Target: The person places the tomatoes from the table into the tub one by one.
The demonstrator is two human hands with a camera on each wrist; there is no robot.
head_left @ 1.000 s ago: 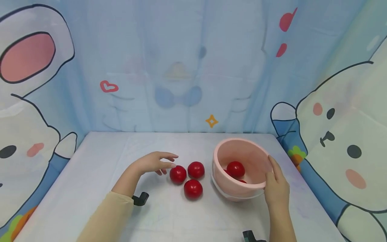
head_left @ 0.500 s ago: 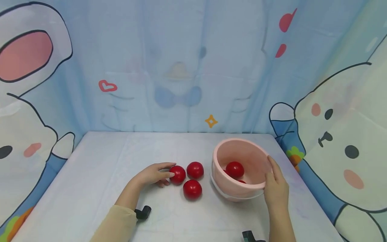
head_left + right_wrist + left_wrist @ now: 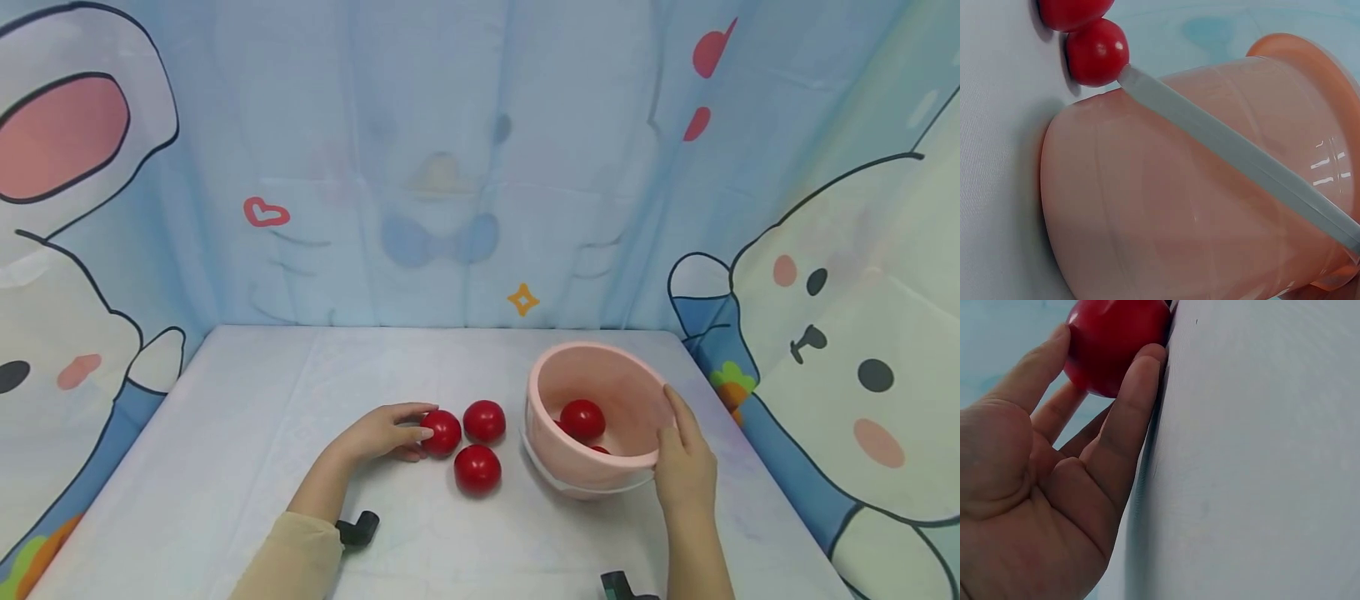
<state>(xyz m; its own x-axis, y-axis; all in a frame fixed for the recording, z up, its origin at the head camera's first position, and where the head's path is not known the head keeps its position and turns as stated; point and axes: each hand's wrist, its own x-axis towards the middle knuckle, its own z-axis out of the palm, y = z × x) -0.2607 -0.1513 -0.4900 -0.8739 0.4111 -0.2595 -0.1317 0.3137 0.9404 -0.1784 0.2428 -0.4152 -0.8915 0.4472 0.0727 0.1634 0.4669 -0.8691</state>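
My left hand (image 3: 380,435) grips a glossy red ball (image 3: 442,433), its kind unclear, at the left of a small group on the table. In the left wrist view the thumb touches one side of that ball and the fingers (image 3: 1124,415) curve along the other. Two more red balls lie beside it, one behind on the right (image 3: 484,422) and one in front (image 3: 477,470). With my right hand (image 3: 686,467) I hold the rim of a pink bucket (image 3: 547,446), which leans slightly. Inside sits a red ball (image 3: 582,420), with parts of others half hidden.
The bucket's white handle (image 3: 1235,153) hangs down around its outside. A white cloth (image 3: 247,417) covers the table. Behind rises a light blue curtain (image 3: 337,125) with cartoon figures. Black wrist mounts (image 3: 358,529) stick out beside both forearms.
My left hand has come down and forward around the leftmost red ball, and its fingers have closed on it. The right hand and the bucket have stayed in place.
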